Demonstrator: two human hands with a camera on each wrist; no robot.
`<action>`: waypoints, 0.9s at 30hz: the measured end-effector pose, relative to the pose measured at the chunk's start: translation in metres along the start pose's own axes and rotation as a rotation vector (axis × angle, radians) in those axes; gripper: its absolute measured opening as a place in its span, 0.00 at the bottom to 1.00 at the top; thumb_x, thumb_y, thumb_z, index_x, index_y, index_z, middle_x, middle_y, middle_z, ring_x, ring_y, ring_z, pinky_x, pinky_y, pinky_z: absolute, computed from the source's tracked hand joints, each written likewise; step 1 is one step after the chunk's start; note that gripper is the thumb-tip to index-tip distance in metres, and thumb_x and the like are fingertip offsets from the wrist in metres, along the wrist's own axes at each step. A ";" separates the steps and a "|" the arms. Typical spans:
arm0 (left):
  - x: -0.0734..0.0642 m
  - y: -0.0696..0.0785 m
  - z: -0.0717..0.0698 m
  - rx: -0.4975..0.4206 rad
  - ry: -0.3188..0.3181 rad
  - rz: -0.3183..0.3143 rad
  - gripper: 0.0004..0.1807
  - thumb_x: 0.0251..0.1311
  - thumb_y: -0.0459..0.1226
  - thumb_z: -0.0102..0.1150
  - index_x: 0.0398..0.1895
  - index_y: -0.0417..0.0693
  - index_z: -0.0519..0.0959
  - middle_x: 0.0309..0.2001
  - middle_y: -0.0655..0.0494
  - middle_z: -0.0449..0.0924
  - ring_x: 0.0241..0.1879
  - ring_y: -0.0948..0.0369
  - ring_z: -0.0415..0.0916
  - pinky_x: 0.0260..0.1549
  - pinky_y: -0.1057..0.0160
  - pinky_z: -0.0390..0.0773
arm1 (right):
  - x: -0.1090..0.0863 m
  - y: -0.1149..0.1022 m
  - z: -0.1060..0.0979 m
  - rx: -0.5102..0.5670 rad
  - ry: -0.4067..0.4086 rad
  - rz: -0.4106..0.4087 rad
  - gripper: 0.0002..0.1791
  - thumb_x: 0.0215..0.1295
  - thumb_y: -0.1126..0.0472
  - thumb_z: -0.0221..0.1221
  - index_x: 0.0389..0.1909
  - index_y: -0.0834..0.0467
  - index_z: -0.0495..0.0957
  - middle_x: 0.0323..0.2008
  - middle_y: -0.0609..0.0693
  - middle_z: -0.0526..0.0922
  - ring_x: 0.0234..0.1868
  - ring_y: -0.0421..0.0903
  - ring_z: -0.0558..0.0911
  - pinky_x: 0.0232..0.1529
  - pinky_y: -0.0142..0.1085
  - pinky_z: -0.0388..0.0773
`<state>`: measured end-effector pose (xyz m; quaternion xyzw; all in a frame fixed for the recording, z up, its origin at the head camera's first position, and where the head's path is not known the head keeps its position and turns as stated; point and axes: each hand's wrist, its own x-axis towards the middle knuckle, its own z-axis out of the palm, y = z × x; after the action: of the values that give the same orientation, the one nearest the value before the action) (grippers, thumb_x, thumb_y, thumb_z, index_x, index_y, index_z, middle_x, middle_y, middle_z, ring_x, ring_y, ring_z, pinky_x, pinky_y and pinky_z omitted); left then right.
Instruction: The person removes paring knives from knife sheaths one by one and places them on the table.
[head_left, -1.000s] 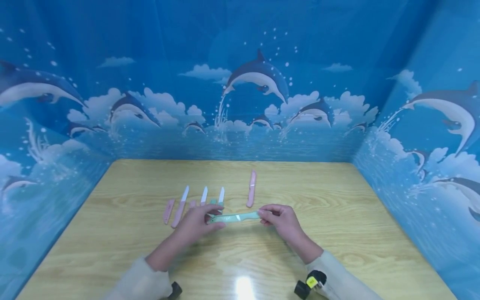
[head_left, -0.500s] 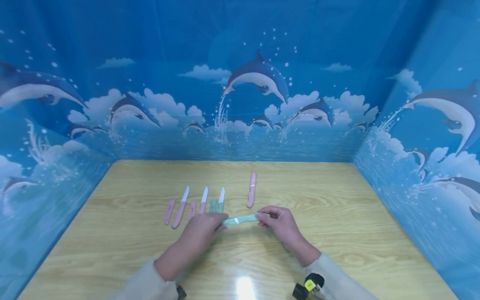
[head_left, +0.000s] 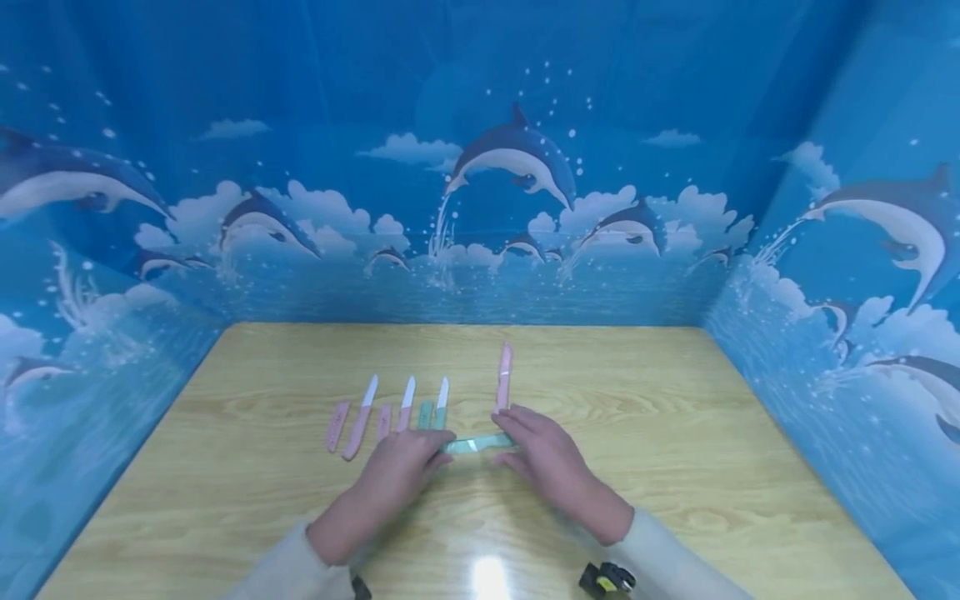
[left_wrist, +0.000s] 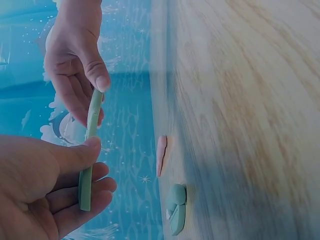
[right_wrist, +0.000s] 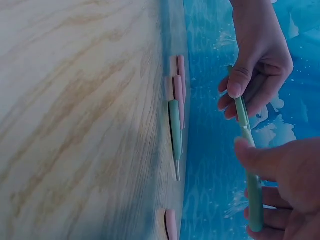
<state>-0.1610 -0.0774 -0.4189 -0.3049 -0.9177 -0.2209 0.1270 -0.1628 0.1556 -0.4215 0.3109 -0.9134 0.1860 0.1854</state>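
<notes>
Between both hands, a light green paring knife point(head_left: 476, 444) in its matching sheath lies crosswise above the table. A small pale strip shows where sheath and handle meet. My left hand point(head_left: 399, 471) pinches the sheath end between thumb and fingers. My right hand point(head_left: 553, 467) grips the handle end; in the right wrist view its thumb point(right_wrist: 244, 149) presses on the handle with the fingers behind. Left of centre lie a bare-bladed green knife point(head_left: 441, 414) and a green sheath point(head_left: 426, 414), partly behind my left hand in the head view.
Two pink knives point(head_left: 358, 427) with bare white blades and two pink sheaths point(head_left: 337, 425) lie at the left. A pink sheathed knife point(head_left: 505, 379) lies behind my right hand. A dolphin-print curtain point(head_left: 480, 275) surrounds the wooden table point(head_left: 712, 450).
My left fingers have come over the sheath, covering more of it. My right hand has shifted left from pinching the handle's tip to a fuller hold.
</notes>
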 end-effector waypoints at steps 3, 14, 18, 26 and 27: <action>0.000 0.000 0.000 -0.019 0.006 -0.001 0.13 0.52 0.35 0.70 0.42 0.42 0.83 0.35 0.51 0.87 0.34 0.58 0.85 0.34 0.66 0.84 | 0.000 0.000 0.002 -0.018 0.017 -0.016 0.28 0.47 0.59 0.74 0.51 0.59 0.80 0.52 0.53 0.83 0.55 0.52 0.81 0.57 0.46 0.77; -0.001 -0.001 0.001 -0.012 -0.006 0.006 0.14 0.52 0.36 0.70 0.42 0.43 0.82 0.35 0.52 0.87 0.33 0.59 0.85 0.33 0.67 0.84 | 0.000 -0.002 0.007 0.021 0.027 0.037 0.18 0.51 0.64 0.71 0.45 0.57 0.83 0.43 0.49 0.87 0.46 0.46 0.85 0.48 0.37 0.82; 0.000 0.001 0.000 0.006 -0.034 0.006 0.15 0.51 0.36 0.71 0.43 0.42 0.82 0.35 0.51 0.86 0.33 0.58 0.85 0.32 0.67 0.84 | -0.001 -0.002 0.007 0.027 0.020 0.062 0.16 0.51 0.64 0.71 0.44 0.57 0.84 0.42 0.49 0.87 0.44 0.45 0.85 0.46 0.37 0.83; 0.002 0.002 0.001 0.020 -0.035 -0.021 0.09 0.51 0.35 0.71 0.35 0.46 0.83 0.30 0.54 0.86 0.28 0.60 0.83 0.26 0.70 0.82 | -0.003 -0.001 0.009 0.044 0.002 0.083 0.14 0.51 0.62 0.71 0.41 0.58 0.84 0.40 0.51 0.87 0.41 0.45 0.86 0.42 0.37 0.84; 0.002 0.002 0.001 0.019 -0.034 -0.018 0.08 0.51 0.35 0.71 0.35 0.47 0.83 0.30 0.55 0.86 0.28 0.61 0.83 0.26 0.70 0.82 | -0.003 -0.001 0.009 0.049 0.000 0.083 0.14 0.51 0.63 0.71 0.41 0.58 0.84 0.40 0.51 0.87 0.41 0.45 0.86 0.42 0.37 0.84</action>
<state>-0.1617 -0.0743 -0.4185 -0.2991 -0.9245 -0.2079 0.1124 -0.1624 0.1523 -0.4304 0.2771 -0.9208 0.2156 0.1698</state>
